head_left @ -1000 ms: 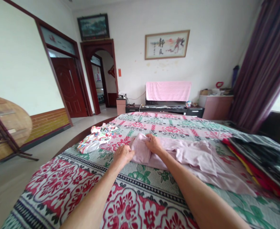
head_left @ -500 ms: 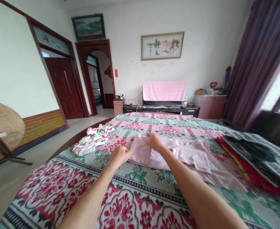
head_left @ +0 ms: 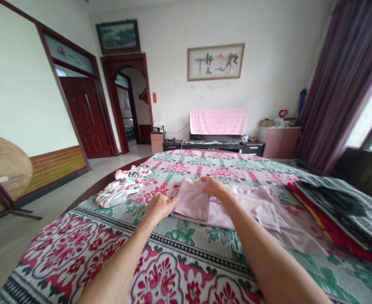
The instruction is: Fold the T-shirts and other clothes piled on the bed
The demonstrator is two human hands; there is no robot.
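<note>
A pale pink garment point(head_left: 236, 204) lies spread on the bed point(head_left: 186, 261), which has a red, green and white patterned cover. Its left end is folded over into a flat flap. My left hand point(head_left: 161, 207) pinches the near left corner of that flap, fingers closed on the cloth. My right hand point(head_left: 214, 187) grips the flap's far edge, fingers curled round the fabric. Both forearms reach out over the bed from the bottom of the view.
A small colourful printed garment point(head_left: 122, 189) lies to the left of my hands. Folded dark and red bedding point(head_left: 335, 211) is stacked at the right. A round wooden table point(head_left: 2, 169) leans at the left wall. A pink towel point(head_left: 218, 121) covers furniture at the far wall.
My right hand has carried the folded end of the pink garment a little to the right, flattening the flap. My left hand stays at the near corner.
</note>
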